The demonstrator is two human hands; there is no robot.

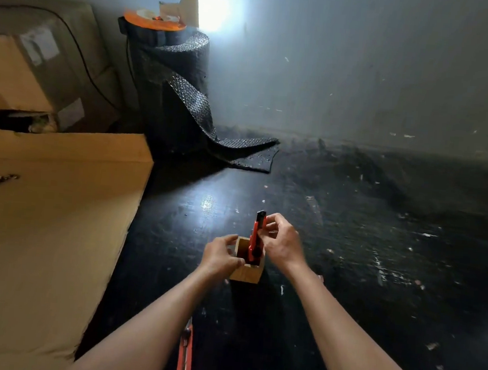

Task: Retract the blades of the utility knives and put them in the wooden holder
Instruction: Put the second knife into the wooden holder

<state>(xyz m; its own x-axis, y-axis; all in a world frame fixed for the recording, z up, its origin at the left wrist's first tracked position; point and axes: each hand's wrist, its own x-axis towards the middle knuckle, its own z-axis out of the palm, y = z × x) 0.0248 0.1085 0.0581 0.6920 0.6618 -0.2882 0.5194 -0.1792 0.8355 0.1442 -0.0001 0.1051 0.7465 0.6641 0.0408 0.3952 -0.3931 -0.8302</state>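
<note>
A small square wooden holder stands on the dark floor in front of me. A red and black utility knife stands upright in it, its black end sticking out above the rim. My right hand pinches the knife's upper part from the right. My left hand grips the holder's left wall and near corner. A second red utility knife lies on the floor between my forearms, near the bottom edge; I cannot tell whether its blade is out.
A large cardboard box fills the left side, with more boxes stacked behind it. A roll of black bubble wrap stands by the wall, its loose end trailing on the floor. The black floor stretches right.
</note>
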